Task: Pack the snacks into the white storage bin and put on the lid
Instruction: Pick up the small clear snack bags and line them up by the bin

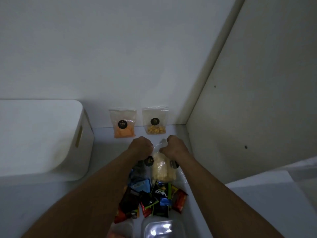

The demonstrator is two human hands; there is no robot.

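Pinching the top of a clear bag of pale puffs with left hand and right hand, above a heap of wrapped snacks. Barely started, probably: two labelled bags against the wall, white storage bin well left, lidded already.

A pale wall fills the upper part of the frame, dim and bare. A tall cream side panel runs up the right side, with two small dark spots on its face. The white counter spreads across the lower frame. A clear plastic container sits at the bottom centre, catching glare.
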